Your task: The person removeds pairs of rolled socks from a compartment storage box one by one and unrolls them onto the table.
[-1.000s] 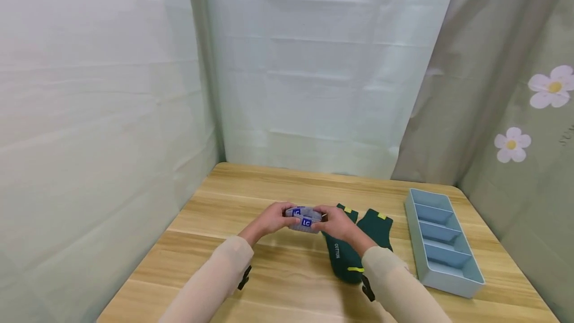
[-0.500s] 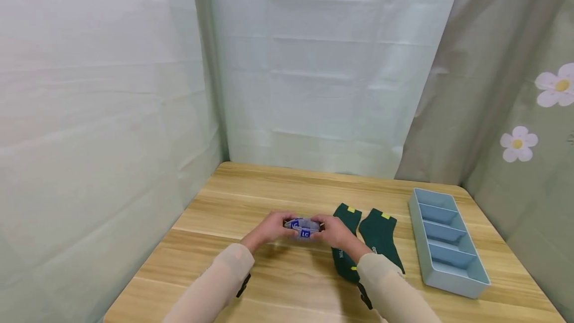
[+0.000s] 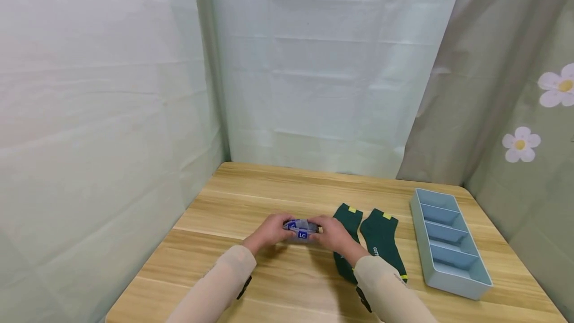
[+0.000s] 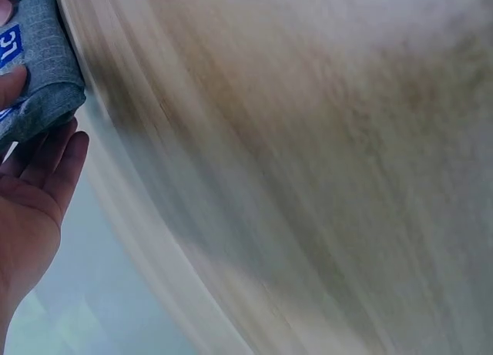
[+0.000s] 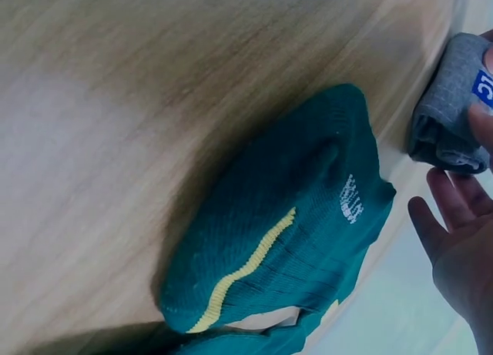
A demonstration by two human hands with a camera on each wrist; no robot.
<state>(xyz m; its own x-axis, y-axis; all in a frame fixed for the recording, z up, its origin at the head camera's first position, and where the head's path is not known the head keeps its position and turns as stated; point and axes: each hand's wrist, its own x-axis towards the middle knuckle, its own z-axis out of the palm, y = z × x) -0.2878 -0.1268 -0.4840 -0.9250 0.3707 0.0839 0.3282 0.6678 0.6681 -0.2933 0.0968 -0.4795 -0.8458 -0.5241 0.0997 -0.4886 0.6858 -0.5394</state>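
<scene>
A rolled-up pair of grey socks [image 3: 303, 237] with blue LC labels is held between my two hands near the middle of the table. My left hand [image 3: 270, 231] grips its left end, thumb on the near side. The right hand [image 3: 333, 235] grips the other end the same way. In the left wrist view the grey bundle [image 4: 48, 58] shows a folded edge above my fingertips. The right wrist view shows the bundle's [image 5: 447, 101] rolled end. Beside my right forearm lie two dark green socks [image 3: 381, 238] with yellow marks, the left one partly covered by that arm.
A light blue box [image 3: 419, 243] with several compartments stands at the right of the wooden table [image 3: 255, 183]. Pale curtains [image 3: 314, 74] hang behind and to the left. A flowered curtain [image 3: 533, 183] hangs on the right.
Both hands have come slightly lower with the grey bundle, whose opening looks flatter now. The right forearm has shifted, showing more of the green socks. The view has turned slightly left.
</scene>
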